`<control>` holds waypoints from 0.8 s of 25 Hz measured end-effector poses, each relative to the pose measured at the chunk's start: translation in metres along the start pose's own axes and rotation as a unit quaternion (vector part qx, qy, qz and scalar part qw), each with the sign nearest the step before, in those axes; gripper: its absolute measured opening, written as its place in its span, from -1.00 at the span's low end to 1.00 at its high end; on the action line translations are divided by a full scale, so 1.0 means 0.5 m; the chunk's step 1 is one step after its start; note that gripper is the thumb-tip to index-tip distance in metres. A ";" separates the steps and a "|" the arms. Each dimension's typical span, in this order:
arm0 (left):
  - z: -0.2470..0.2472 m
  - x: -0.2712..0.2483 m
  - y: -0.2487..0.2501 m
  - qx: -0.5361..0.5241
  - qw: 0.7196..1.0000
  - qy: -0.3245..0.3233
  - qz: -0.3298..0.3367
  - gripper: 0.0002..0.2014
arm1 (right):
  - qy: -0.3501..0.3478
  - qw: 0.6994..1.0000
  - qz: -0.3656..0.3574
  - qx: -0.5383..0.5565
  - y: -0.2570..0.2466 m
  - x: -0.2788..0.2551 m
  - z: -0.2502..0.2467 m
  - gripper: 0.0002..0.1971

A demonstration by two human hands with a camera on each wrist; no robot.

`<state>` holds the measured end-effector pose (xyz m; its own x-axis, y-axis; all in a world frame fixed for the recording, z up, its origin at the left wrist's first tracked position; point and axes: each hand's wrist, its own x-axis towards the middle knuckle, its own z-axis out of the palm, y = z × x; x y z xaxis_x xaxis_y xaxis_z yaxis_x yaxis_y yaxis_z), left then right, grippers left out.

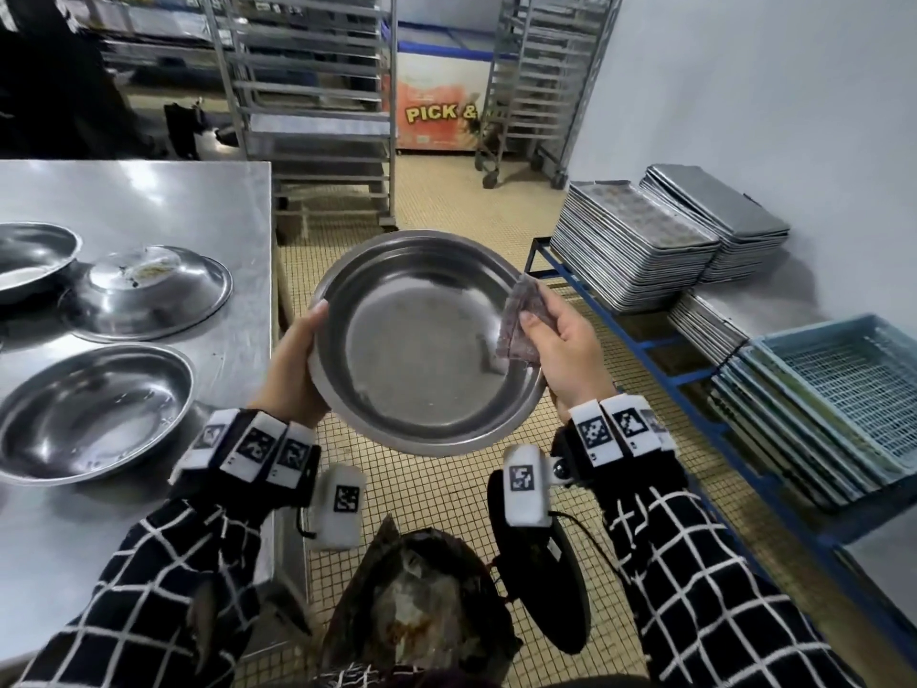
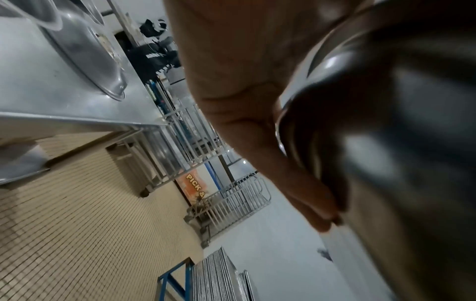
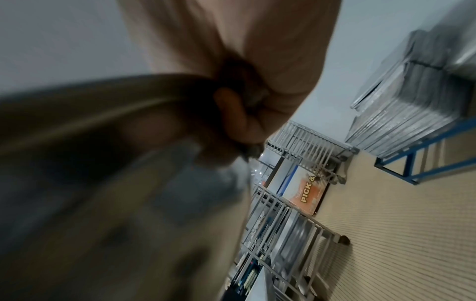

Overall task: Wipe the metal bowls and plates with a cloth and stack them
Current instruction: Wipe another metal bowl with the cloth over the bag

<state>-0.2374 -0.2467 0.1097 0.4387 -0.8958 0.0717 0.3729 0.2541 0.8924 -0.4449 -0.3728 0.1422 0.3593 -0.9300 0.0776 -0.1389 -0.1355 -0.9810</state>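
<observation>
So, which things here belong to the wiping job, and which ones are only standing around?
For the job:
- held bowl, gripped by left hand
- cloth, pinched in right hand
- upright bowl, upturned bowl and far bowl on the table

Just lying about:
- tray stacks
- blue crates
- racks

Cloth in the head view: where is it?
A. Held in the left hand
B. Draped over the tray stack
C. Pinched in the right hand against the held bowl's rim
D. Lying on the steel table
C: the right hand pinches the cloth at the right rim of the bowl, which the left hand steadies.
</observation>
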 end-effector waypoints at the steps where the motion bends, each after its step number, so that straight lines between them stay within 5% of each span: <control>1: -0.002 0.000 0.012 0.009 1.000 0.002 -0.006 -0.64 | -0.022 1.000 -0.008 -0.011 -0.009 0.003 -0.001 -0.62; 3: 0.004 -0.005 0.017 0.016 0.998 0.053 -0.012 -0.67 | -0.020 1.000 -0.010 -0.022 -0.014 -0.003 0.012 -0.61; 6: 0.054 -0.019 -0.010 0.049 0.989 0.138 -0.002 -0.70 | 0.072 0.997 0.015 -0.004 0.014 -0.024 0.052 -0.59; 10: 0.090 -0.039 -0.067 0.209 0.975 0.018 -0.077 -0.82 | 0.151 0.987 0.052 0.026 0.031 -0.033 0.076 -0.56; 12: 0.061 -0.026 -0.060 0.212 0.974 0.003 -0.084 -0.68 | 0.140 0.989 0.041 0.014 0.027 -0.016 0.050 -0.56; 15: 0.005 0.014 -0.016 0.072 0.995 -0.010 -0.073 -0.36 | 0.053 0.998 0.023 -0.015 0.019 0.015 -0.005 -0.69; 18: -0.021 0.028 0.024 0.046 0.993 -0.052 -0.099 -0.48 | -0.061 0.995 -0.001 -0.077 0.000 0.027 -0.017 -0.74; 20: -0.023 0.031 0.023 0.055 0.991 -0.007 -0.125 -0.51 | -0.063 0.994 -0.011 -0.087 -0.003 0.024 -0.010 -0.77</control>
<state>-0.2170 -0.2535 0.1157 0.3322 -0.9310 -0.1515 0.3767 -0.0163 0.9262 -0.4452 -0.3857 0.1454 0.4759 -0.8771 0.0647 -0.2840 -0.2228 -0.9326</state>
